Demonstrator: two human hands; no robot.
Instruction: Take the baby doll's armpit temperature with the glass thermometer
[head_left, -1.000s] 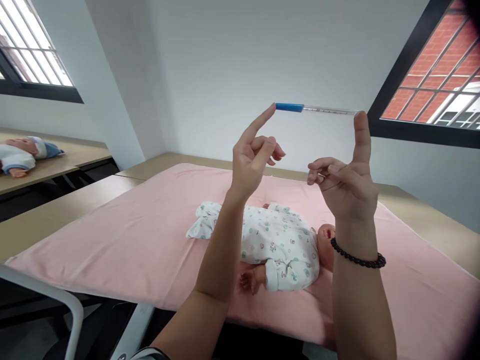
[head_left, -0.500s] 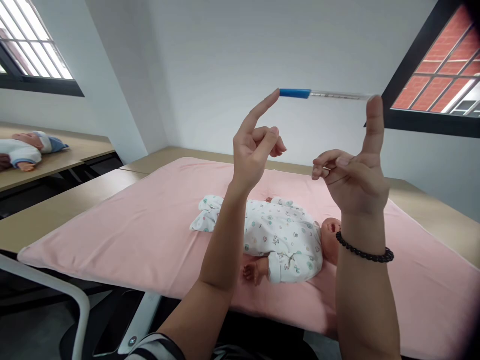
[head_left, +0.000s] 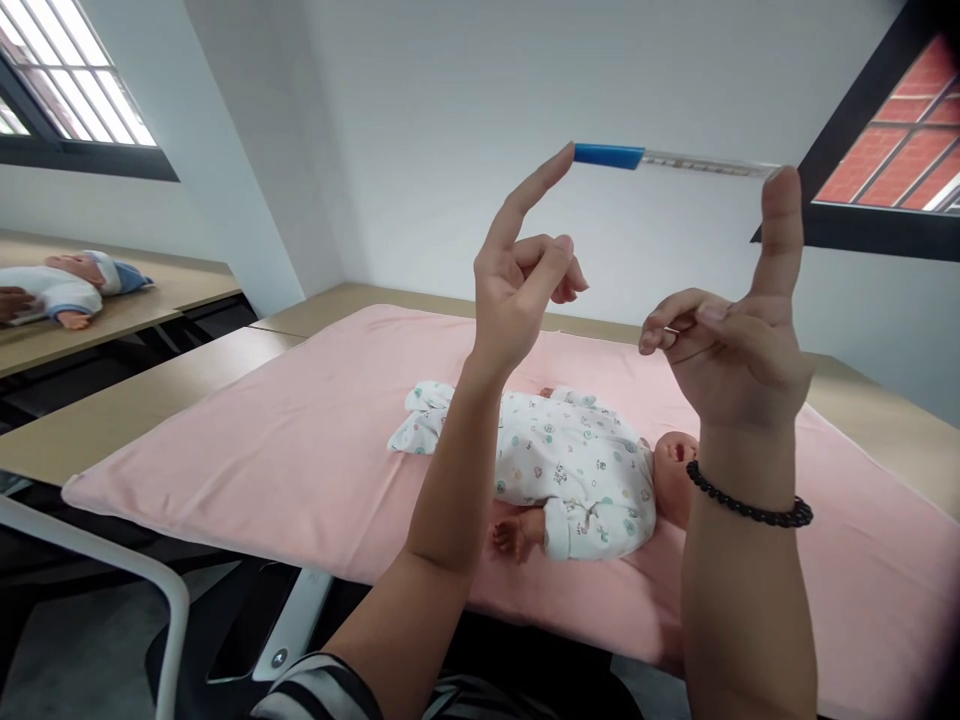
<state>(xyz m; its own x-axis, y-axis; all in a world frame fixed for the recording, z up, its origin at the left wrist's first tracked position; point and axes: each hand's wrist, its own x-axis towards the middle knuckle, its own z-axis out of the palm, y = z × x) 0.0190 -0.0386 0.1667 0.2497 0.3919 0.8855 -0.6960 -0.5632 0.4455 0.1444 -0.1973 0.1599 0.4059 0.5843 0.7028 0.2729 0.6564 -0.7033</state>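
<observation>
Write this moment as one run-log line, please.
tube: held between fingertips, nearly level | left hand: at blue end | right hand: at clear end | doll: face up on pink cloth

Head-worn view, facing forward, slightly down

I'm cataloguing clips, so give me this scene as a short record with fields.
Left hand: index fingertip at the blue end of the tube
Right hand: index fingertip at its clear end
Tube: raised, roughly level
Bracelet: dark beads, right wrist
Doll: face up on pink cloth, patterned white clothes
Background: second doll on another table
</observation>
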